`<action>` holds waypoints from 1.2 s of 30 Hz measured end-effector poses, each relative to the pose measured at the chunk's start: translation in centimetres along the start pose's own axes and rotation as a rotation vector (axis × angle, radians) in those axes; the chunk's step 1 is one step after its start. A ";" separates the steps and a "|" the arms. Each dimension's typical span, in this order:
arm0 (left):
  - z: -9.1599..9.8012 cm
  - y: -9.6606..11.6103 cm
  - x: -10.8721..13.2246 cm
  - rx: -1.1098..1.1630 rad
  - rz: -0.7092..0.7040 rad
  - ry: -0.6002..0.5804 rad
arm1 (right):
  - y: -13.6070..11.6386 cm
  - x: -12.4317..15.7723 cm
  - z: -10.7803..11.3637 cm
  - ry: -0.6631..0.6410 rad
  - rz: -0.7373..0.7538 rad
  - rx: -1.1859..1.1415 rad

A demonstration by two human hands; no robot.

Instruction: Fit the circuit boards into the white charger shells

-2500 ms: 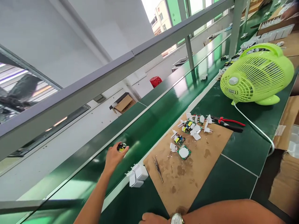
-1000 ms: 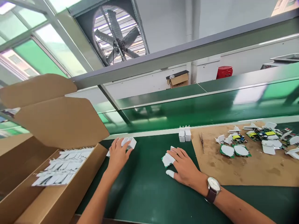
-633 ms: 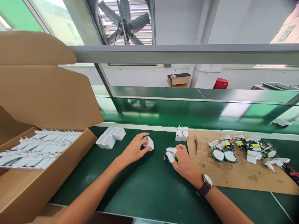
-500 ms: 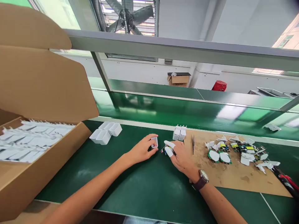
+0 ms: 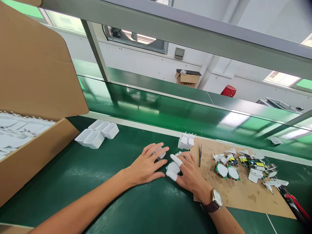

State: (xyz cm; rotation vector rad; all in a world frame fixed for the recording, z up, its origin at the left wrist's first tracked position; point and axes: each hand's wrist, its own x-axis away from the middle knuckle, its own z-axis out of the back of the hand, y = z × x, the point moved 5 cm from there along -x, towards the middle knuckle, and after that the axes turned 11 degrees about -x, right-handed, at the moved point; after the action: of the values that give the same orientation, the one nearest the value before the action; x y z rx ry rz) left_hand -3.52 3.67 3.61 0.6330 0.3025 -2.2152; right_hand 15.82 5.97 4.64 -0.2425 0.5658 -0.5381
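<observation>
My left hand [image 5: 146, 165] rests low over the green tabletop with its fingers spread. Beneath those fingers is a small white plastic casing [image 5: 161, 157], partly hidden. Close by on the right, my right hand [image 5: 191, 172] wears white finger cots on the thumb and index finger. Between them it grips a circuit board [image 5: 172, 168] with a white round pad facing up and a bit of green edge showing. Behind my right hand stand several white plug adapters [image 5: 186, 141], prongs up. A pair of tweezers [image 5: 200, 154] lies beside it.
Several open white casings [image 5: 94, 139] sit at the left. A large cardboard box [image 5: 44, 156] of white parts fills the far left. Brown board [image 5: 216, 195] at right carries circuit boards [image 5: 222, 170], white plug parts and red-handled pliers [image 5: 296, 203]. A metal rail [image 5: 170, 22] crosses above.
My left fingers have spread from their curl around the casing. The circuit board in my right hand has turned, so its white pad now shows. The view has tilted and shifted.
</observation>
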 end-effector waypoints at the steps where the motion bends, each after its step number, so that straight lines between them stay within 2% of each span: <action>1: -0.1 0.4 -0.1 -0.035 -0.020 -0.001 | 0.1 0.1 0.3 0.051 0.004 -0.004; 3: -0.3 1.1 -0.2 -0.086 -0.048 0.025 | 0.4 0.3 0.7 0.118 -0.001 -0.032; 8: -0.3 3.0 -0.2 -0.068 -0.131 0.121 | 1.7 0.7 -0.3 -0.003 -0.171 -0.219; 12: 0.0 4.4 -0.2 -0.068 -0.160 0.166 | 2.3 1.3 -0.8 0.050 -0.350 -0.348; 16: 0.0 4.7 -0.2 -0.072 -0.136 0.207 | 3.0 1.6 -0.8 0.102 -0.536 -0.457; 19: 0.1 3.9 -0.2 -0.061 -0.048 0.223 | 3.4 1.5 -0.3 0.113 -0.629 -0.451; 21: 0.2 3.4 -0.2 -0.042 0.008 0.214 | 3.3 1.2 0.5 0.132 -0.591 -0.365; 24: 0.5 3.5 -0.1 0.032 -0.021 0.208 | 2.7 0.7 1.3 0.136 -0.471 -0.307; 28: 0.2 4.9 0.0 0.046 -0.104 0.179 | 2.0 0.4 1.1 0.005 -0.458 -0.437; 31: -0.1 5.5 -0.1 0.026 -0.102 0.171 | 1.6 0.3 0.9 -0.068 -0.468 -0.460; 33: 0.1 5.2 -0.2 0.028 -0.058 0.181 | 1.6 0.3 1.0 -0.064 -0.479 -0.436; 36: 1.0 3.8 -0.4 -0.019 0.052 0.218 | 2.1 0.5 1.5 0.025 -0.491 -0.401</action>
State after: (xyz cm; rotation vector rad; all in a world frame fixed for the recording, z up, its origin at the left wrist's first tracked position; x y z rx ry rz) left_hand -0.78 1.04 4.59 0.8642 0.4132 -2.0937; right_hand 17.88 7.60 4.93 -0.7690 0.6385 -0.9015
